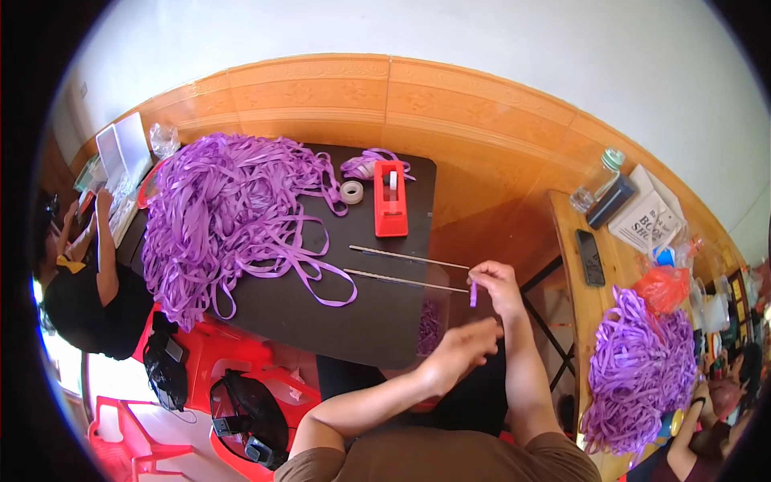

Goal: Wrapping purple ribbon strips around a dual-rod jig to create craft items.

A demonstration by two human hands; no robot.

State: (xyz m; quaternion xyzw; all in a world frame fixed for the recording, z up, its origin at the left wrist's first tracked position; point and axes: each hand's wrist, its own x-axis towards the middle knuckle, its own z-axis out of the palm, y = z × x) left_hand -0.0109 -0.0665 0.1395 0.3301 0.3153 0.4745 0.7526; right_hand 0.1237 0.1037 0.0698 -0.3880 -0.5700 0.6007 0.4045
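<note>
My right hand (496,287) is closed in a pinch on a short piece of purple ribbon (473,296), which hangs from the fingertips. It is beside the tips of two thin metal rods (409,257), which lie on the dark table (337,329) and reach past its right edge. Below it, my left hand (464,351) is in the air in front of my body, fingers stretched out and slightly blurred, holding nothing that I can see. A large tangled heap of purple ribbon (233,217) covers the table's left side, one loop trailing towards the rods.
A red tape dispenser (391,213), a tape roll (352,192) and a small ribbon bundle (365,167) sit at the table's back. The wooden table (566,241) at right bears a phone (590,257) and more ribbon (638,369). Red chairs (201,353) and other people are nearby.
</note>
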